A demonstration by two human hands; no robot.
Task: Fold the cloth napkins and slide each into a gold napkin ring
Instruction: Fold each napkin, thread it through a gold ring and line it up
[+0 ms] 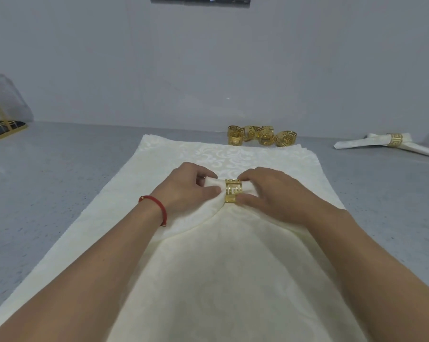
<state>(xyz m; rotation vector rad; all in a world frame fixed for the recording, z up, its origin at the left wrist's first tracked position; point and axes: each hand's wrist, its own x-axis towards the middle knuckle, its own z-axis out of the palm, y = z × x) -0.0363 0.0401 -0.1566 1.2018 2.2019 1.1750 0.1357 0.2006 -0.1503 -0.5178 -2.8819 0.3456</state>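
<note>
On the stack of flat cream damask napkins [233,267], near its far edge: rolled cream napkin [212,185] pinched by left hand [188,191]; gold fretwork ring [233,191] pinched by right hand [275,196]. Keep roll compressed; ease ring toward centre, squarely.

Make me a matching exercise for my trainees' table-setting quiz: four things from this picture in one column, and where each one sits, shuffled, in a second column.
Things:
1. spare gold napkin rings
2. finished ringed napkin
3. red string bracelet
4. gold napkin ring being fitted

Places:
A. on the left wrist
B. between the left hand and right hand
C. far right of the grey table
D. clustered beyond the flat napkin stack, by the wall

Pairs: 1-D, 2-C, 3-A, 4-B
</note>
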